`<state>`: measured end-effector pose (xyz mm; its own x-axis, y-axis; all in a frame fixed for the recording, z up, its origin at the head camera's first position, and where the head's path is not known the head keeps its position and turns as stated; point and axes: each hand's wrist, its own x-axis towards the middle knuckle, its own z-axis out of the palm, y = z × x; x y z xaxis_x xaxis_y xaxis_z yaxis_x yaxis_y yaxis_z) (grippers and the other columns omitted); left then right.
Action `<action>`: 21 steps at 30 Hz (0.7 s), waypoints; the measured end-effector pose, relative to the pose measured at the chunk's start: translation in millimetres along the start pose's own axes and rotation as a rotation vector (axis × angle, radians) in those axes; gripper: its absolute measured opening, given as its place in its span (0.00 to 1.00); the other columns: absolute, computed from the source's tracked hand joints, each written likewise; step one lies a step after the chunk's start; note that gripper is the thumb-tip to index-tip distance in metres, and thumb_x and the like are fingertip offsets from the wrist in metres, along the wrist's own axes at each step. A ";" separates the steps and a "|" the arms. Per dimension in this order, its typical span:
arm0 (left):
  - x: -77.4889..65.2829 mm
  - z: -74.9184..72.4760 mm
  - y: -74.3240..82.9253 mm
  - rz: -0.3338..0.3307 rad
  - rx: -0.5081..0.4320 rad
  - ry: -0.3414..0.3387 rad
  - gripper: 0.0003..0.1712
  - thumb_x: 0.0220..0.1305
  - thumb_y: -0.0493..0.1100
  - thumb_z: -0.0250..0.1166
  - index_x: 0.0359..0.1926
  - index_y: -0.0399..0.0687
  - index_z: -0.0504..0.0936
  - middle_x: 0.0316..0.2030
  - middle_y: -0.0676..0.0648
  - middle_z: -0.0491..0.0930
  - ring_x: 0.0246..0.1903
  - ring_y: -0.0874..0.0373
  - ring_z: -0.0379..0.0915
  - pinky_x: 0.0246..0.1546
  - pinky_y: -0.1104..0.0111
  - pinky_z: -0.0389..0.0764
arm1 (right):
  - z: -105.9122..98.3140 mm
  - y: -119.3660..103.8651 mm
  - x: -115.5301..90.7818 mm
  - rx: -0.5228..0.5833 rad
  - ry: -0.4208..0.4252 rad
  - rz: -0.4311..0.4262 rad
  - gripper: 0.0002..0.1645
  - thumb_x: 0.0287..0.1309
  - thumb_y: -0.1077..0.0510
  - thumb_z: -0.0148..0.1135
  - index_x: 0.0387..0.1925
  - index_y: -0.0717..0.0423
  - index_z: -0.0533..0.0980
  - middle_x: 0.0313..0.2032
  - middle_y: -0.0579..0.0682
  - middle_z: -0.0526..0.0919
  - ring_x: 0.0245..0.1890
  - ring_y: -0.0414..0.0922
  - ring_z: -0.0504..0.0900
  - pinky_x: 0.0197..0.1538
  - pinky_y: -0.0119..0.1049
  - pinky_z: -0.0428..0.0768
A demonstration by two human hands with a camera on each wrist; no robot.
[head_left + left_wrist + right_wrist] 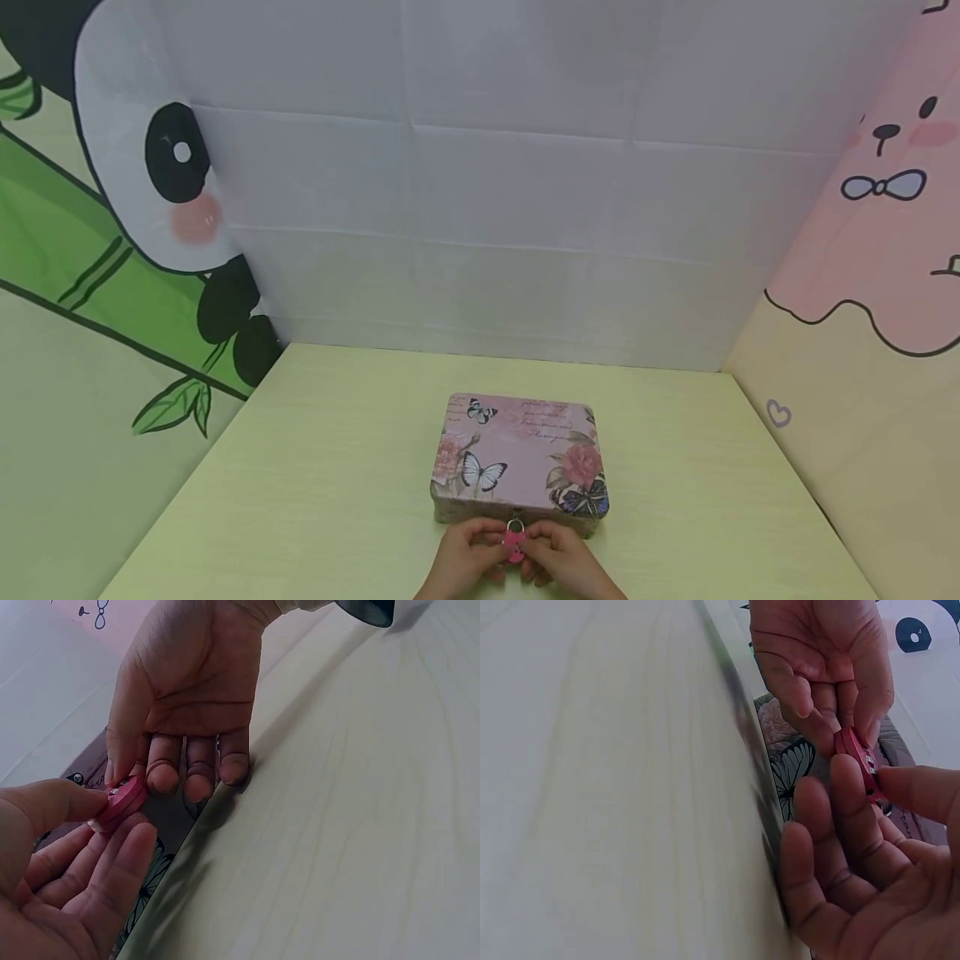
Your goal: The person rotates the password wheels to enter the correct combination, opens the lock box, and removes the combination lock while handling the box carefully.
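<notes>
A pink padlock (514, 546) with number dials hangs by its silver shackle at the front clasp (517, 513) of a pink tin box (528, 454) printed with butterflies and roses. My left hand (467, 554) pinches the padlock's left side between thumb and fingers. From the other side, my right hand (564, 557) pinches the same padlock body, its thumb on the dial face. In the right wrist view the dials show as a small row on the red-pink lock (859, 757). The left wrist view shows both thumbs meeting at the padlock (124, 802).
The box stands on a pale yellow wood-grain table (337, 467), near its front. Behind rises a grey-white backdrop (517, 192). A panda print (135, 167) covers the left wall, a pink bear print (877, 233) the right one.
</notes>
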<state>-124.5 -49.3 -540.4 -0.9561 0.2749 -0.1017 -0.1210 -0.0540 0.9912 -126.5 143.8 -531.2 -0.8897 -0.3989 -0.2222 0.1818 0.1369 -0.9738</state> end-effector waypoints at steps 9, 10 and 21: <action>1.7 1.2 -0.8 0.000 -0.011 0.003 0.12 0.58 0.26 0.67 0.43 0.23 0.79 0.32 0.39 0.85 0.28 0.49 0.83 0.26 0.61 0.86 | 0.1 -1.3 -1.5 0.001 0.007 -0.022 0.11 0.72 0.62 0.54 0.42 0.70 0.75 0.27 0.51 0.84 0.27 0.40 0.81 0.31 0.31 0.80; 1.5 1.3 -0.2 0.001 -0.012 0.004 0.12 0.57 0.26 0.67 0.43 0.23 0.79 0.32 0.39 0.85 0.28 0.49 0.83 0.26 0.62 0.86 | 0.3 -1.8 -1.8 0.000 0.007 -0.022 0.11 0.72 0.62 0.53 0.42 0.70 0.75 0.27 0.51 0.84 0.27 0.40 0.81 0.31 0.31 0.80; 3.5 2.9 -4.0 0.012 0.008 0.020 0.10 0.58 0.26 0.67 0.41 0.22 0.80 0.32 0.38 0.85 0.28 0.53 0.83 0.25 0.62 0.86 | 0.9 -2.3 -2.2 0.007 0.003 -0.022 0.11 0.73 0.61 0.53 0.42 0.68 0.74 0.27 0.51 0.84 0.28 0.40 0.81 0.31 0.31 0.79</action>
<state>-126.6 -45.3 -544.5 -0.9627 0.2548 -0.0912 -0.1073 -0.0499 0.9930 -124.7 143.6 -528.5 -0.8945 -0.3994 -0.2008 0.1655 0.1215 -0.9787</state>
